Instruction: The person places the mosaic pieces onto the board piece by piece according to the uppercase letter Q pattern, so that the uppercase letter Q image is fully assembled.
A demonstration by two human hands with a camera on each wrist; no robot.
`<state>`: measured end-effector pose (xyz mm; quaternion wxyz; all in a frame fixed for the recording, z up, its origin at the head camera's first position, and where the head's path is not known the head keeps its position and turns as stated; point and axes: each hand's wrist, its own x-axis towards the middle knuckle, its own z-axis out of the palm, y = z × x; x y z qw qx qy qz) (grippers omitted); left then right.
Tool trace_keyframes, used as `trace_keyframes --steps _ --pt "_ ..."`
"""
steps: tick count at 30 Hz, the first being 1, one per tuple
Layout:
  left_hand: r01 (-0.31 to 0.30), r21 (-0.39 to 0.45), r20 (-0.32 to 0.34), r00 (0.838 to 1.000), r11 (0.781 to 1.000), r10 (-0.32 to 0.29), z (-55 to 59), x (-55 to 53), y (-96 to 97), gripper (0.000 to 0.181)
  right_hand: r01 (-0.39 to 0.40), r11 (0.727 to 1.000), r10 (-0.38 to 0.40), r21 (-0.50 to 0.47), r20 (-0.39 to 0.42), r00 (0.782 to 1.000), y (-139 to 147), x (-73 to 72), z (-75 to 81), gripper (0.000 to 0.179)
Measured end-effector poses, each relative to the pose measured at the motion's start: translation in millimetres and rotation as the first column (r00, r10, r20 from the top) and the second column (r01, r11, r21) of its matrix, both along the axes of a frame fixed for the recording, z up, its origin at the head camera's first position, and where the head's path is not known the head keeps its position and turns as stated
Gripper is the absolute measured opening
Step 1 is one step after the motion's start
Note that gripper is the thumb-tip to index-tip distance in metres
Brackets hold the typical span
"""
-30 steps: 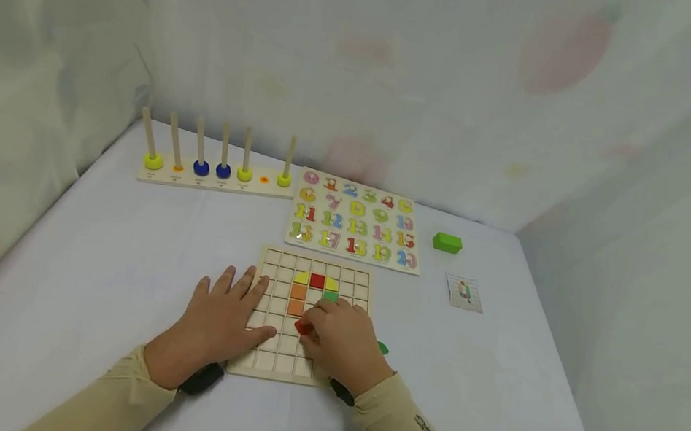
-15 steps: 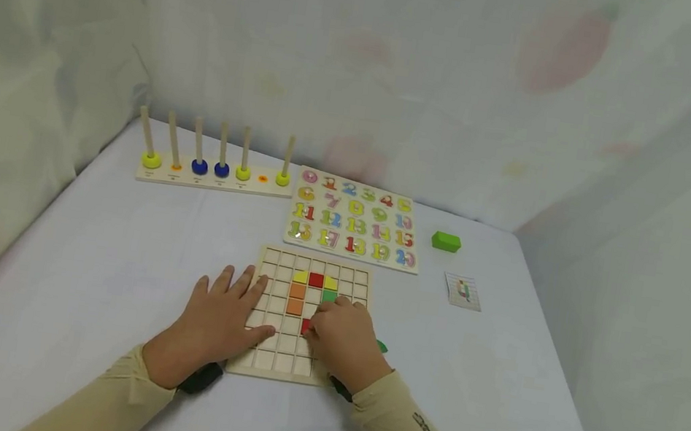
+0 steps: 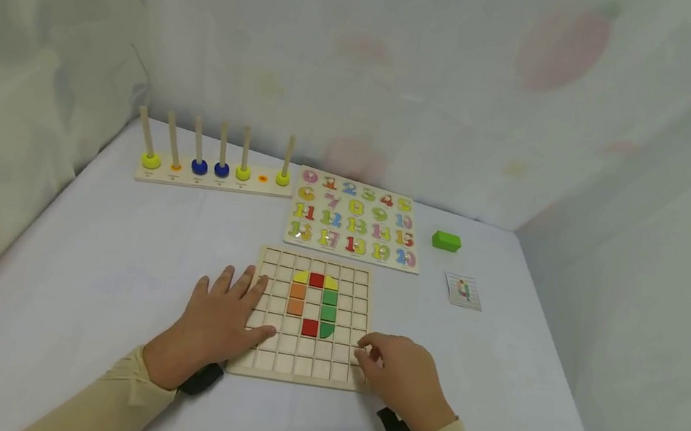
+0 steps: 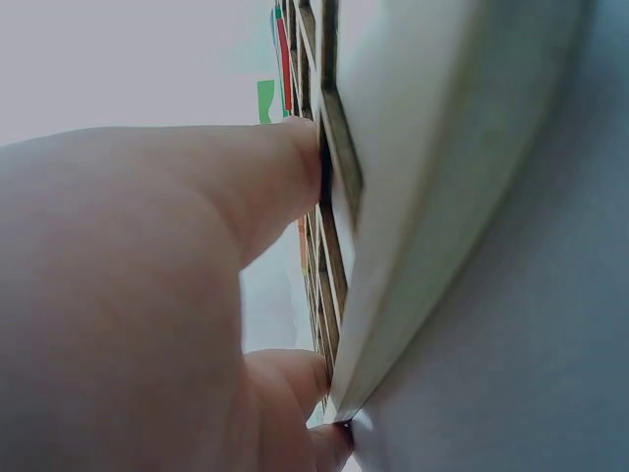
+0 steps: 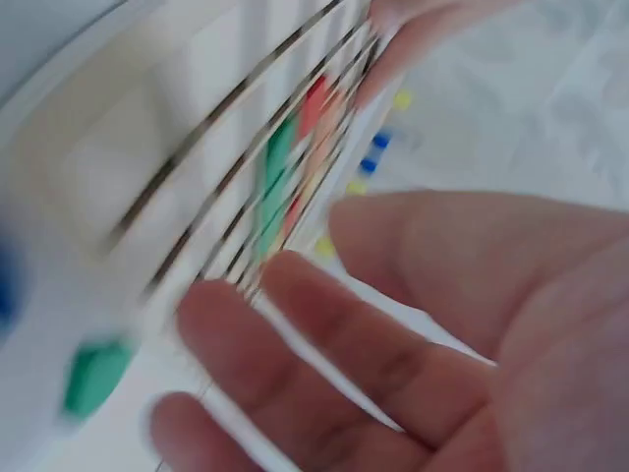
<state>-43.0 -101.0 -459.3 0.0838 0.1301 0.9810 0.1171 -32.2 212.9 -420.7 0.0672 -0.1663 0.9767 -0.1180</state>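
Observation:
A wooden grid board [image 3: 268, 361] lies flat on the table. My left hand [image 3: 217, 323] rests on its left side with fingers spread; in the left wrist view, the thumb [image 4: 280, 177] touches the grid. A ring of tiles fills the middle cells: a red square tile [image 3: 310, 328], a rounded green tile [image 3: 326, 331], green squares [image 3: 329, 305], orange squares [image 3: 297, 298], yellow corner pieces [image 3: 300, 278]. At the board's right edge is my right hand [image 3: 405, 375], loosely bent, thumb and fingers apart, holding nothing. A loose green piece [image 5: 96, 374] shows near its fingertips in the right wrist view.
A number puzzle board [image 3: 355, 217] lies behind the grid. Left of it stands a peg counting rack [image 3: 214, 182] with upright rods. To the right are a green block [image 3: 446, 241] and a small pattern card [image 3: 464, 292]. Curtains [image 3: 367, 64] enclose the table.
My right hand has let go of the red square tile, which now lies flat in its cell. It has moved right and toward me, uncovering green tiles. My left hand stays put.

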Motion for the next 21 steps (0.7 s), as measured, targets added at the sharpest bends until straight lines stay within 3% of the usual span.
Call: trace_keyframes --steps 5,9,12,17,21 --pt "0.005 -0.008 0.004 1.000 1.000 -0.005 -1.4 -3.4 2.7 0.093 0.142 0.988 -0.143 -0.058 -0.018 0.989 38 -1.4 -0.6 0.013" --pt "0.004 -0.006 0.017 1.000 1.000 -0.004 -2.5 -6.1 4.5 0.093 0.176 0.982 -0.178 -0.064 -0.017 0.984 57 -1.7 -6.0 0.018" --pt "0.001 -0.007 0.020 1.000 1.000 -0.001 -5.1 -7.8 4.6 0.094 0.146 0.988 -0.148 -0.054 -0.029 0.989 61 -1.3 -16.0 0.021" --pt "-0.013 -0.004 0.017 1.000 1.000 0.013 -9.2 -7.0 2.5 0.095 0.013 1.000 -0.014 -0.023 -0.071 0.997 51 -3.3 -33.8 0.030" --pt "-0.012 0.013 0.006 1.000 1.000 0.012 -11.5 -5.7 1.9 0.094 0.053 0.998 -0.050 0.025 -0.124 0.991 36 -9.0 -40.4 0.030"
